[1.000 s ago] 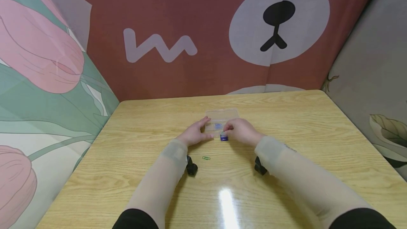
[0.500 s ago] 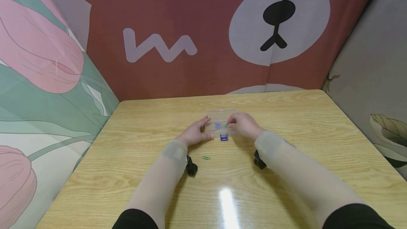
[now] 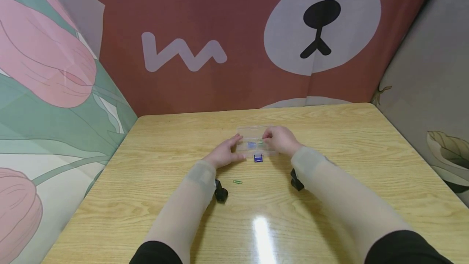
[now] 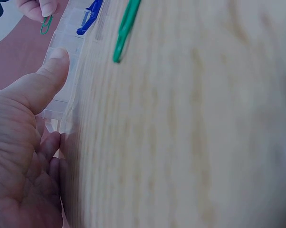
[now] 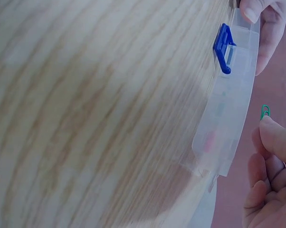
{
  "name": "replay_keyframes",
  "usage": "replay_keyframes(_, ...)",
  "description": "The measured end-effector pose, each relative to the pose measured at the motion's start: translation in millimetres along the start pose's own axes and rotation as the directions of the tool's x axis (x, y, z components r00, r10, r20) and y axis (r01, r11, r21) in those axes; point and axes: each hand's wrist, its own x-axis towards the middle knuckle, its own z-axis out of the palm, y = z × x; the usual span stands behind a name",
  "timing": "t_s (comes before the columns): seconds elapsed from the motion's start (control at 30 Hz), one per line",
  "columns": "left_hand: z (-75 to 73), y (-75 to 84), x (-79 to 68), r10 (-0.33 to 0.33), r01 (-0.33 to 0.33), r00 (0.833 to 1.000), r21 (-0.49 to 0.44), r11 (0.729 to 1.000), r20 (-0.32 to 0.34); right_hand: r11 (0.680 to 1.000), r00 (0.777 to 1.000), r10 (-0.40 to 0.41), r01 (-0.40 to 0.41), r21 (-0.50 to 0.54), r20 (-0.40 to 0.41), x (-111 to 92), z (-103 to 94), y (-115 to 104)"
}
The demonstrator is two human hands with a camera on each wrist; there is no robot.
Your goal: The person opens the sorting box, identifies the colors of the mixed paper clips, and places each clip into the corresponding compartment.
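Observation:
A clear plastic box (image 5: pixel 231 109) with a blue latch (image 5: pixel 224 50) at its front stands on the table, lid (image 3: pixel 254 130) raised behind. My left hand (image 3: pixel 225 153) holds its left end, thumb at the front and fingers towards the back. Over the box's right part, my right hand (image 3: pixel 281 139) pinches a green paper clip (image 5: pixel 265 111) between thumb and forefinger. A second green paper clip (image 3: pixel 237 182) lies on the table in front of the box. Something blue (image 3: pixel 251 145) shows through the plastic; its kind is unclear. The right wrist view shows faint green and pink spots inside.
The wooden table (image 3: pixel 176 133) bears a light reflection near its front. Black wrist-worn devices (image 3: pixel 221 194) hang under both forearms. A printed bear cloth (image 3: pixel 220 89) hangs behind the table, with patterned cloths at the left and right.
My right hand has moved away from the blue latch, back and upward over the box, with the green paper clip between its fingertips. The left hand has stayed in place.

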Motion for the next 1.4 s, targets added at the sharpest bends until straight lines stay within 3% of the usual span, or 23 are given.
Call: replay_keyframes(1.4,-1.0,1.8,-1.2,-0.003,0.003,1.000,0.000,1.000,0.006,0.994,1.000,0.019,-0.021,-0.110,-0.020,10.0,8.0,-1.5)
